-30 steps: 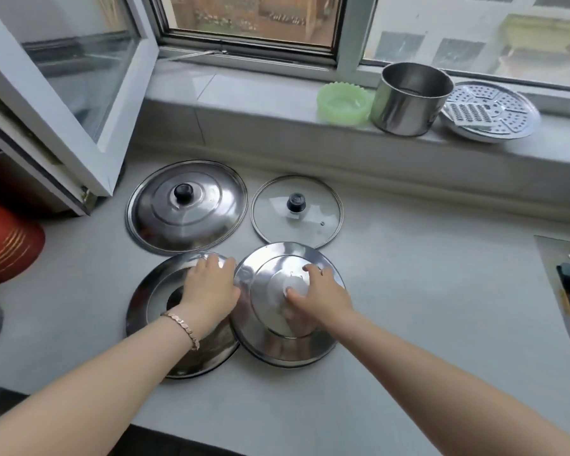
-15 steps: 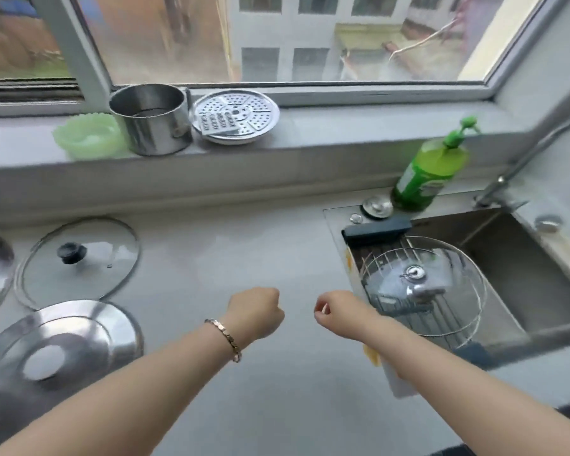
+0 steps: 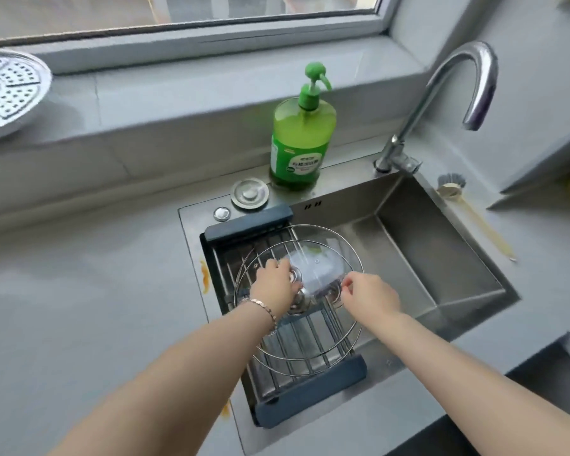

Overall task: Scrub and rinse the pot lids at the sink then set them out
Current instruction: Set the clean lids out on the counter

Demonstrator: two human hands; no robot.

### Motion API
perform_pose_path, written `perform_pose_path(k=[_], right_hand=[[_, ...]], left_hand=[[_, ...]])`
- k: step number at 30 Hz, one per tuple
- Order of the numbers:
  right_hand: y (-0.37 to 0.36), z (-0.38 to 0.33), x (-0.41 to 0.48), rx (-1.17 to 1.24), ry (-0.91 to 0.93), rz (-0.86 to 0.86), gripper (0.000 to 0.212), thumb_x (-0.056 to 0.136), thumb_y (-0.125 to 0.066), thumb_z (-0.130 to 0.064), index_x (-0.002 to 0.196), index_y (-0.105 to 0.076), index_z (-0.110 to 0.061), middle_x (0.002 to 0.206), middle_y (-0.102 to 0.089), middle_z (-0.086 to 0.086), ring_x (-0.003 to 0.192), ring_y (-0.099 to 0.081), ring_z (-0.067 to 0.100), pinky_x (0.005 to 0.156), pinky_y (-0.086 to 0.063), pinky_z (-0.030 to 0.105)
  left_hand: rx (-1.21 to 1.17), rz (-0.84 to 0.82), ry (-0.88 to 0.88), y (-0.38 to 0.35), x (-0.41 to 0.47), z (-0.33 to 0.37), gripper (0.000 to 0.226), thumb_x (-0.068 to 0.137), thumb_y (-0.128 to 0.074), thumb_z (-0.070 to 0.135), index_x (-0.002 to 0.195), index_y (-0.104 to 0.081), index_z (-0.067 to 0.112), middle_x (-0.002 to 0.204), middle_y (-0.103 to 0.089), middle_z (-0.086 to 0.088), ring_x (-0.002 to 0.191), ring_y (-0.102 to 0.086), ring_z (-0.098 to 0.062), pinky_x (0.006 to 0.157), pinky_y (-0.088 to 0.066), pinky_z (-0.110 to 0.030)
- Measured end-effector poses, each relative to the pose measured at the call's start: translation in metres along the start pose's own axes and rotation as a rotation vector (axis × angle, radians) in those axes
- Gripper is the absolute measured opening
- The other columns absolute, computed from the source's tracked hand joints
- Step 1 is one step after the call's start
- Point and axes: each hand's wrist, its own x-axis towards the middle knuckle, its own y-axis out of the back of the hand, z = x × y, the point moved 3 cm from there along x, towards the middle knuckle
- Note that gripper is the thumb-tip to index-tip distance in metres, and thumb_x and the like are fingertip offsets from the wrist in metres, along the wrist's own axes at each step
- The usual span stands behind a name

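Two overlapping glass pot lids (image 3: 310,362) with steel rims lie on a slatted drying rack (image 3: 310,398) across the left part of the sink (image 3: 441,258). My left hand (image 3: 273,286) curls over a steel knob at the middle of the lids. To its right, my right hand (image 3: 371,296) pinches with thumb and forefinger at the lid beside a second knob. Glare on the glass hides exactly what the fingertips hold. No water runs from the faucet (image 3: 441,80).
A green soap pump bottle (image 3: 301,136) stands behind the sink beside a round drain stopper (image 3: 249,194). A dish brush (image 3: 451,185) lies on the right sink edge. A perforated steamer plate (image 3: 4,90) sits on the window ledge at left. Grey counter stretches left of the sink.
My view swung right from the steel lids on the counter to the sink. Both hands left those lids, crossed the counter as loose fists, and now rest on the glass lids on the rack.
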Motion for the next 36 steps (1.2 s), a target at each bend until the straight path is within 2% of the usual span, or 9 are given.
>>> perform_pose_path(k=[4,6,10,14,17,23,26,28,36], right_hand=[[0.006,0.025,0.017,0.079,-0.062,0.054,0.025,0.089,-0.044,-0.016,0.107,-0.062,-0.021,0.109,-0.064,0.003,0.099,-0.058,0.027,0.071,-0.040,0.027],[0.009,0.035,0.021,0.116,-0.093,0.068,0.025,0.089,-0.045,-0.015,0.108,-0.061,-0.020,0.110,-0.062,0.004,0.100,-0.057,0.027,0.073,-0.040,0.028],[0.014,0.053,0.027,0.192,-0.173,0.089,0.026,0.089,-0.045,-0.016,0.111,-0.059,-0.018,0.114,-0.060,0.005,0.102,-0.056,0.028,0.077,-0.043,0.031],[0.013,0.071,0.028,0.238,-0.229,0.080,0.025,0.089,-0.046,-0.015,0.110,-0.059,-0.017,0.113,-0.061,0.005,0.101,-0.057,0.028,0.076,-0.043,0.031],[0.018,0.079,0.027,0.277,-0.239,0.169,0.026,0.087,-0.046,-0.011,0.108,-0.061,-0.014,0.113,-0.061,0.010,0.099,-0.057,0.031,0.077,-0.044,0.033],[0.005,0.031,0.031,0.246,0.081,0.035,0.023,0.087,-0.050,-0.017,0.105,-0.063,-0.015,0.109,-0.058,0.007,0.096,-0.057,0.027,0.082,-0.047,0.033],[-0.026,-0.023,0.028,0.030,0.331,-0.150,0.039,0.088,-0.056,-0.035,0.123,-0.052,-0.019,0.120,-0.050,0.004,0.108,-0.056,0.025,0.085,-0.046,0.033],[-0.047,-0.052,0.027,-0.175,0.367,-0.249,0.054,0.085,-0.061,-0.042,0.130,-0.043,-0.018,0.128,-0.041,0.008,0.111,-0.054,0.030,0.086,-0.045,0.037],[-0.062,-0.082,0.019,-0.320,0.263,-0.244,0.035,0.087,-0.054,-0.005,0.122,-0.047,-0.010,0.125,-0.040,0.014,0.105,-0.058,0.033,0.085,-0.047,0.037]], left_hand=[[-0.130,-0.119,0.260,-0.014,0.024,0.006,0.051,0.096,-0.049,0.029,0.138,-0.030,0.008,0.138,-0.044,-0.014,0.119,-0.049,-0.034,0.092,-0.044,-0.039],[0.008,-0.189,0.220,-0.009,0.024,0.016,0.047,0.098,-0.037,0.014,0.144,-0.030,0.016,0.138,-0.044,-0.009,0.121,-0.048,-0.029,0.089,-0.044,-0.033],[0.007,-0.249,0.238,-0.007,0.038,0.024,0.036,0.095,-0.038,0.003,0.130,-0.049,0.005,0.093,-0.056,-0.007,0.097,-0.053,-0.027,0.078,-0.042,-0.030],[0.079,-0.236,0.398,-0.008,0.033,0.019,0.044,0.093,-0.038,0.003,0.136,-0.041,0.008,0.132,-0.047,-0.016,0.124,-0.042,-0.037,0.105,-0.032,-0.045],[-0.136,-0.123,0.427,0.011,0.021,0.015,0.039,0.098,-0.031,0.017,0.128,-0.050,0.002,0.134,-0.045,-0.022,0.125,-0.040,-0.039,0.103,-0.033,-0.045],[-0.489,0.149,0.333,0.076,-0.008,-0.005,0.030,0.096,-0.037,0.014,0.080,-0.058,-0.001,0.078,-0.054,-0.012,0.071,-0.053,-0.027,0.070,-0.051,-0.037],[-0.326,0.251,0.321,0.104,-0.028,-0.026,0.036,0.096,-0.035,0.016,0.065,-0.051,0.006,0.071,-0.053,-0.012,0.065,-0.051,-0.026,0.055,-0.038,-0.032],[-0.205,0.290,0.274,0.120,-0.042,-0.039,0.033,0.096,-0.034,0.012,0.071,-0.053,0.005,0.076,-0.056,-0.019,0.075,-0.052,-0.032,0.063,-0.040,-0.037],[0.233,0.305,0.378,0.148,-0.095,-0.122,0.027,0.089,-0.033,-0.004,0.070,-0.040,0.014,0.068,-0.037,-0.004,0.088,-0.034,-0.026,0.073,-0.030,-0.031]])
